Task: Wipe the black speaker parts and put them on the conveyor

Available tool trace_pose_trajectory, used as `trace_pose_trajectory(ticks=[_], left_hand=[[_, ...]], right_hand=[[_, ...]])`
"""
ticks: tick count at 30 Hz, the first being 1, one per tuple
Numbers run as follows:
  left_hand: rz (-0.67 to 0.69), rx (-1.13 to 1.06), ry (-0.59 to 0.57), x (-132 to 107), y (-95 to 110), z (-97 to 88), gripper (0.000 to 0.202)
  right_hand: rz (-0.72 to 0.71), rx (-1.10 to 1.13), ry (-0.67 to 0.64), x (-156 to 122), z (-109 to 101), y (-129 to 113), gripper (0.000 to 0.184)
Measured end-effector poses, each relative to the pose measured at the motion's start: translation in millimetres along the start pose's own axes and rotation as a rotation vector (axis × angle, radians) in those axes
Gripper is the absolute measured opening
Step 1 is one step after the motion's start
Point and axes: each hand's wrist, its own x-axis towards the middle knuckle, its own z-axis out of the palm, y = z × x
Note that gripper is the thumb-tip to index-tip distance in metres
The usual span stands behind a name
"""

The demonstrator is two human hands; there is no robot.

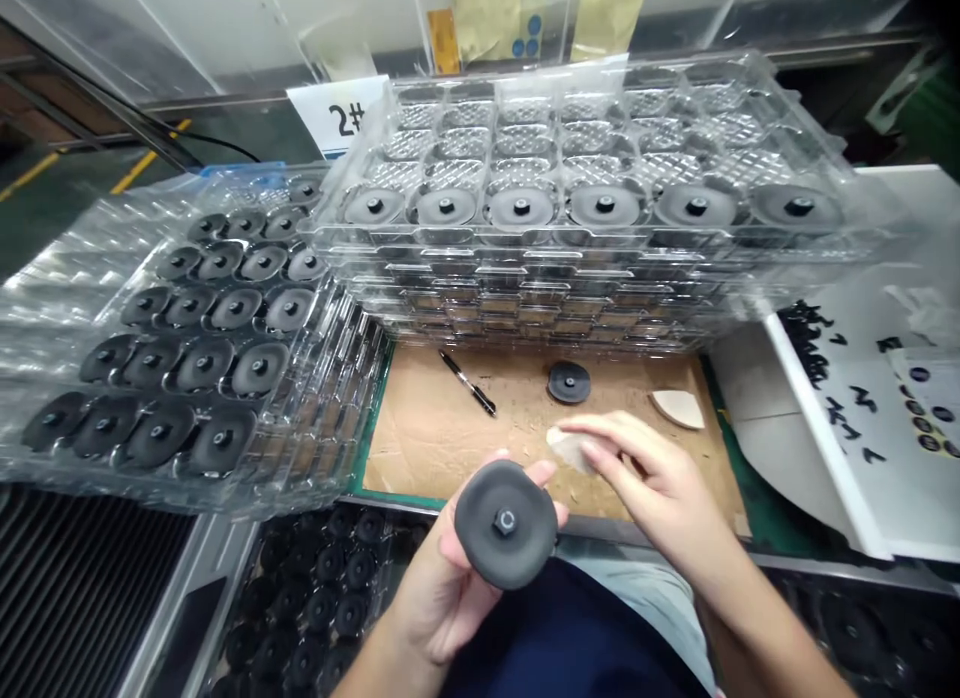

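Observation:
My left hand [442, 578] grips a round dark grey disc [506, 525] with a small hex nut in its middle, face up over my lap. My right hand [652, 483] hovers just right of it, fingers pinched on a small pale piece [566, 446]; it is blurred and I cannot name it. Another dark disc [568, 381] lies on the brown cardboard mat [427, 428], with a pale wedge-shaped piece [679, 407] to its right.
A stack of clear plastic trays [600, 278] stands behind the mat, its top tray holding a row of discs. A second clear tray [195, 348] full of discs lies at the left. A black pen [467, 382] rests on the mat. A white bin [862, 428] sits right.

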Motion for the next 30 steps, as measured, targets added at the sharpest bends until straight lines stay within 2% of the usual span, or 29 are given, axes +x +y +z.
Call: trace_pose_trajectory(ticks=[3,6,8,10,13,15,17,18,19,23,24,27,28,30], left_hand=[[-0.005,-0.014,-0.014,2.6,-3.4,-2.1,0.052],[-0.032,-0.017,-0.04,7.6,-6.0,0.3,0.05],[-0.055,-0.009,-0.058,10.9,-7.2,3.9,0.05],[-0.07,0.01,-0.059,13.1,-9.0,8.0,0.051],[-0.066,0.044,-0.032,13.7,-13.7,12.6,0.053],[-0.039,0.068,-0.001,13.2,-17.4,14.0,0.054],[-0.012,0.098,0.044,12.8,-20.5,14.2,0.055],[0.008,0.115,0.07,12.7,-21.5,14.0,0.055],[0.028,0.129,0.093,12.6,-22.1,13.6,0.055],[0.065,0.148,0.145,12.7,-22.4,10.8,0.057],[0.054,0.15,0.147,13.1,-22.4,10.0,0.057],[0.065,0.16,0.169,16.0,-22.8,7.0,0.059],[0.074,0.156,0.183,17.1,-22.9,5.7,0.058],[0.084,0.138,0.22,18.7,-22.7,3.2,0.056]], right_hand=[[0.214,0.021,-0.115,-40.0,13.8,35.0,0.026],[0.327,0.001,-0.154,-71.0,27.1,56.7,0.029],[0.352,-0.027,-0.113,-76.9,24.9,59.1,0.03],[0.335,-0.04,-0.014,-72.6,11.5,49.0,0.028],[0.2,-0.047,0.208,-58.7,-16.0,14.6,0.021],[-0.031,-0.061,0.28,-50.5,-27.3,-9.5,0.023],[-0.319,-0.083,0.236,-44.7,-29.1,-23.5,0.031],[-0.403,-0.097,0.197,-42.7,-27.4,-25.5,0.033],[-0.423,-0.116,0.179,-41.3,-24.9,-24.7,0.032],[-0.123,-0.164,0.348,-43.4,-17.0,-15.2,0.025],[-0.13,-0.154,0.34,-45.0,-16.3,-14.7,0.027],[-0.256,-0.099,0.193,-45.6,-14.0,-11.6,0.031],[-0.234,-0.095,0.18,-43.9,-12.3,-6.9,0.028],[-0.065,-0.112,0.219,-39.5,-6.4,10.1,0.022]])
